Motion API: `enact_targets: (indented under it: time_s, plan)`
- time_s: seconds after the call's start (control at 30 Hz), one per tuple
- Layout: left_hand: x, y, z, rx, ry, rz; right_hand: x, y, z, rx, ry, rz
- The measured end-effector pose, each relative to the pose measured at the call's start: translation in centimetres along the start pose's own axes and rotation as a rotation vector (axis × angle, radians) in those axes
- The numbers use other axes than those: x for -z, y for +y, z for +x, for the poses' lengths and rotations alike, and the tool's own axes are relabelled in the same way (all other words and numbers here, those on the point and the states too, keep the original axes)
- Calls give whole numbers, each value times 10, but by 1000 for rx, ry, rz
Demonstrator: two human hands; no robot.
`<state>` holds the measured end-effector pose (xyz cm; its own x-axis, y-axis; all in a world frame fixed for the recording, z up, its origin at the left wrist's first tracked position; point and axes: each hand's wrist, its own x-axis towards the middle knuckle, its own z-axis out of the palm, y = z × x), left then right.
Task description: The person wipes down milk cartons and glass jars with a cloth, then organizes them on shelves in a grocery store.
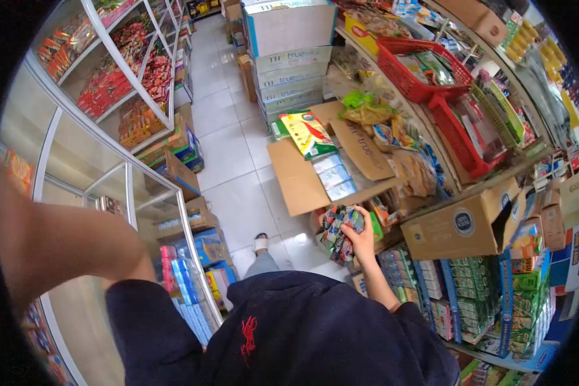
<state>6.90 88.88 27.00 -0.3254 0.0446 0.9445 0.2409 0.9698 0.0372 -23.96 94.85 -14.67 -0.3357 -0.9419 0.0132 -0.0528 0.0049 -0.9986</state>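
Note:
My right hand [359, 235] is closed around a bundle of small, colourful wrapped packets [339, 233], mostly dark green, red and white. I cannot make out what is inside them. The bundle hangs just in front of an open cardboard box [293, 186] holding white-and-blue cartons [333, 175]. A yellow, red and green packet [307, 134] lies on top of that box. My left arm [77, 241] is raised, bent and close to the camera at the left edge; its hand is out of view.
Stacked TH true milk cartons [293, 71] stand beyond the box. Glass-fronted cabinets [119, 154] line the left of the tiled aisle [228, 154]. On the right are red baskets [424, 67], a brown carton [460, 222] and shelves of green drink packs [473, 296].

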Motion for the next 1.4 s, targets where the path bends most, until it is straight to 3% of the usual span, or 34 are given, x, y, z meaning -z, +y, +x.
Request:
enact_targets:
  time_s: [0.03,0.1,0.13,0.17,0.2,0.23,0.37,0.47,0.63,0.8,0.9,1.03,1.13,1.17,1.23,1.27,1.3,1.4]
  plan:
    - [10,-18,-43,-6,-9,-5,-22,0,8,-9,-16,51]
    - [31,-60,-143,109,359,126,-63,11,28,-34,-60,65]
    - [15,-82,-183,218,493,372,-86,11,39,4,-77,48]
    - [19,-93,-232,460,398,633,-107,10,49,36,-89,29]
    - [18,-94,-281,880,376,557,-129,2,58,-27,-125,95]
    - [11,-96,-323,1135,476,362,-151,-5,66,-85,-161,164]
    - [-3,-81,-428,1581,420,246,-218,1,102,39,-224,143]
    - [0,-85,-447,1722,491,35,-242,-6,118,53,-264,109]
    - [6,-157,-430,1729,234,-25,-246,19,147,-85,-239,169]
    - [-7,-250,-406,1493,-15,-18,-232,31,186,-220,-79,218]
    - [-17,-300,-395,1390,-144,-13,-230,57,219,-173,77,121]
    - [-29,-358,-389,1453,-307,-88,-239,61,275,-222,203,197]
    - [-34,-401,-387,1429,-641,-194,-263,61,314,-303,164,426]
    - [-37,-413,-390,1435,-651,-198,-271,63,328,-329,92,571]
    - [-41,-432,-396,1258,-631,-121,-292,51,354,-280,24,559]
    - [-39,-439,-395,1406,-646,-172,-301,42,365,-223,-48,539]
    - [-38,-447,-395,1410,-644,-179,-309,34,375,-229,-47,535]
    - [-28,-472,-402,1437,-387,-119,-321,11,411,-256,-79,521]
